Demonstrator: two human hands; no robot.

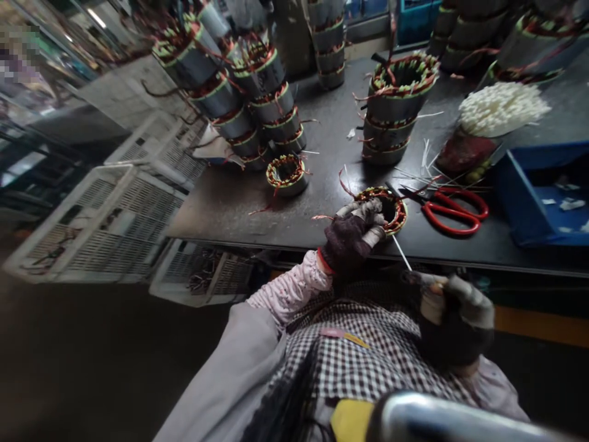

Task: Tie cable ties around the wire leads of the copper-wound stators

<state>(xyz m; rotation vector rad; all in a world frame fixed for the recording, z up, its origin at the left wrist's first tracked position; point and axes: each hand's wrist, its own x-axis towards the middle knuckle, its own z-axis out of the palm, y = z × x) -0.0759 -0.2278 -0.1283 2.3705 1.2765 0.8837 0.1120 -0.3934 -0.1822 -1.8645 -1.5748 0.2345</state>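
My left hand [352, 236], in a dark glove with light finger coverings, grips the near left rim of a motor stator [399, 215]. Copper windings and a yellow-green edge show on this ring, which sits at the bench's front edge. A thin white cord [402, 253] runs taut from the stator's near side down to my right hand [455, 310]. The fingers of that gloved hand are closed around the cord's end, in front of the bench edge; a small dark shape at the fingertips is too blurred to make out. Red-handled scissors [453, 212] lie right of the stator.
Another small stator [288, 176] stands to the left on the dark bench [221, 212]. Stacked stators [389, 116] rise behind. A bundle of white cords [504, 109] and a blue bin [529, 190] are at right. Plastic crates [105, 224] stand left, below the bench.
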